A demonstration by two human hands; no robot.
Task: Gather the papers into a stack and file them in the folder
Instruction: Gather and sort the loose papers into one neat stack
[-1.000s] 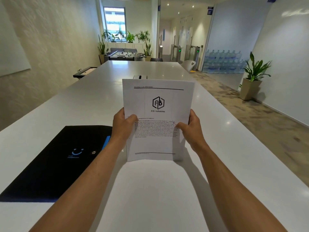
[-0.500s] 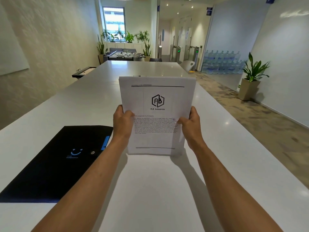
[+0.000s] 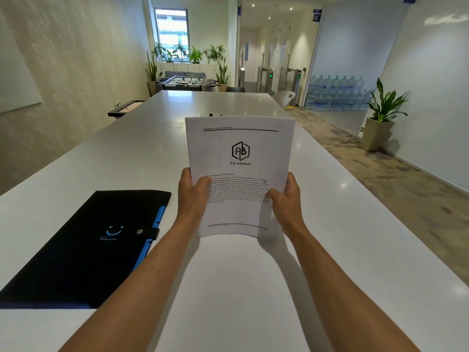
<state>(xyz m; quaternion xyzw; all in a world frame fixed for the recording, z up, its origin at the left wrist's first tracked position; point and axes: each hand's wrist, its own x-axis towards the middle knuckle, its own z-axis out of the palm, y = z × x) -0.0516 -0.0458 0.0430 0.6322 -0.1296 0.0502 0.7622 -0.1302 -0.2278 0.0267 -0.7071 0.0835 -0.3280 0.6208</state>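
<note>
White counter [image 3: 132,158], closed black folder [image 3: 83,250] at left. Left hand [image 3: 194,196] and right hand [image 3: 286,201] hold papers [image 3: 241,158] upright, fingers clasping both side edges.

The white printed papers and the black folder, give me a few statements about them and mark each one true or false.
1. Both hands hold the stack of white printed papers upright, the left hand on its left edge and the right hand on its right edge. True.
2. The black folder with blue edging lies open. False: it lies flat and closed, its snap strap fastened.
3. The folder lies to the left of the papers on the long white table. True.
4. The top sheet is blank. False: it shows a hexagonal logo, "A.B. Industries" and a text block.
5. The papers are already filed in the folder. False: they are still in the hands' grip, apart from the folder.
</note>
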